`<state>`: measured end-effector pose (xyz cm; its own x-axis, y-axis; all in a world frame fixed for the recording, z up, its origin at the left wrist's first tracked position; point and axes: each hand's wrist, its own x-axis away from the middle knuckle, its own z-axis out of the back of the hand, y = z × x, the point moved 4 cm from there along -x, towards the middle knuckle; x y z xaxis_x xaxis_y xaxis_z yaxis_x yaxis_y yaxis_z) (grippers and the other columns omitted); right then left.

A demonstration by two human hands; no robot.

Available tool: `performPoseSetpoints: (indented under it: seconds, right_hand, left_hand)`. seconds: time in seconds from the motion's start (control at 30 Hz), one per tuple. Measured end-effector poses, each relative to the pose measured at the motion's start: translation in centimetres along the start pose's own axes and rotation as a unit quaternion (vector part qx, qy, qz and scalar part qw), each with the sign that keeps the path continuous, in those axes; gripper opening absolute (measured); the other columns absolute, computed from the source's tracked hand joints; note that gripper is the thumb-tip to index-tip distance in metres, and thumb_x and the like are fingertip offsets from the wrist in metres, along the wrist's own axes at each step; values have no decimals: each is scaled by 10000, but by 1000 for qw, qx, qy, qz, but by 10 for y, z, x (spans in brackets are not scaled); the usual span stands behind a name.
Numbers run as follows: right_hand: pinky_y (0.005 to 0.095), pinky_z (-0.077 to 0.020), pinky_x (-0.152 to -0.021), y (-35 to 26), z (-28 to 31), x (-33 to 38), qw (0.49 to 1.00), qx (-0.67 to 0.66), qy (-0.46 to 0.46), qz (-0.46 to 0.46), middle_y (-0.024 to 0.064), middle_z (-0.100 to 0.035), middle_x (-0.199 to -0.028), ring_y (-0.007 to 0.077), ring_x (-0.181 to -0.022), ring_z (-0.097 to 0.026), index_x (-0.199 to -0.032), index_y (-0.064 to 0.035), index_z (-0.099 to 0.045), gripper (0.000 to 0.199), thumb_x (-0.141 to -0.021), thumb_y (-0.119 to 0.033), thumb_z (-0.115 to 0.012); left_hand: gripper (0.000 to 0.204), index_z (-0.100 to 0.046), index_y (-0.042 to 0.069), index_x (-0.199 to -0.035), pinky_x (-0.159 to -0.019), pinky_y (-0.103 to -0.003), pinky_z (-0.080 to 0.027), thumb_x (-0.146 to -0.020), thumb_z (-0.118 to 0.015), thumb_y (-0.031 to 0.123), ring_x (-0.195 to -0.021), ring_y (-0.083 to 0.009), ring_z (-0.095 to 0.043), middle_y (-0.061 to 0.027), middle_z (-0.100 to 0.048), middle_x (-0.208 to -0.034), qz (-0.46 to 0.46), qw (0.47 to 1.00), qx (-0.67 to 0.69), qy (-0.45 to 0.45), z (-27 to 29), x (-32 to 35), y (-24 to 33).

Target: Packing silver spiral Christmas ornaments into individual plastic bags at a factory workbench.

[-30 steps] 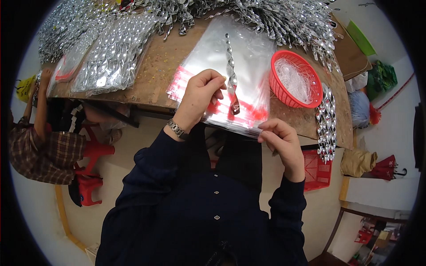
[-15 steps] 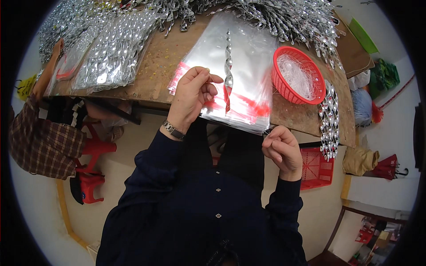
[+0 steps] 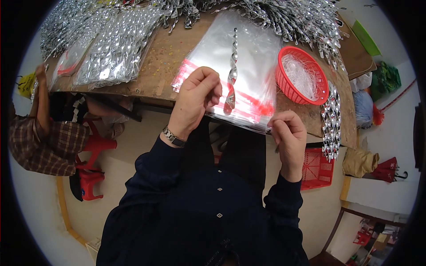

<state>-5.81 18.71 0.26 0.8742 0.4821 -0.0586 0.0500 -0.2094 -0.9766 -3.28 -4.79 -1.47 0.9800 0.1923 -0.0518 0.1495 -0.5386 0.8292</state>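
Note:
My left hand (image 3: 195, 99) pinches the lower end of a silver spiral ornament (image 3: 233, 62). The ornament lies lengthwise on top of a stack of clear plastic bags with red strips (image 3: 257, 53) at the near edge of the wooden table (image 3: 173, 53). My right hand (image 3: 289, 133) has its fingers closed together just beside the near right corner of the bag stack. I cannot tell whether it holds anything thin. A watch is on my left wrist.
A red basket (image 3: 284, 82) with white threads sits right of the bags. Loose silver spirals (image 3: 301, 20) are heaped along the far side, and packed bags of them (image 3: 111, 48) lie at left. A person in a plaid shirt (image 3: 49, 142) sits at left by a red stool (image 3: 95, 146). A red crate (image 3: 317, 170) stands under the table.
My right hand let go of the bag edge, dropped back, then rose to the stack's corner. The spiral stays in my left hand. The person at left raised an arm to the table.

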Motion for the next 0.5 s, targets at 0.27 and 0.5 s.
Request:
performPoseSetpoints:
  seconds: [0.27, 0.5]
  right_hand:
    - [177, -359, -562, -2, -37, -14, 986, 138, 43, 81, 2, -583, -852, 38, -652, -468, -908, 4, -635, 56, -863, 26, -609]
    - [170, -359, -579, 4, -52, -22, 995, 85, 44, 26, -17, -583, -809, 33, -656, -469, -1026, 1, -645, 154, -877, -30, -622]
  left_hand:
    - [94, -582, 67, -968, -490, -158, -364, -938, -582, 156, -569, -30, -523, 30, -577, -696, 41, 998, -53, -18, -15, 10, -10]
    - [191, -564, 63, -1086, -502, -149, -357, -927, -601, 162, -584, -14, -493, 47, -560, -708, 65, 996, -32, -45, -20, 12, -14]
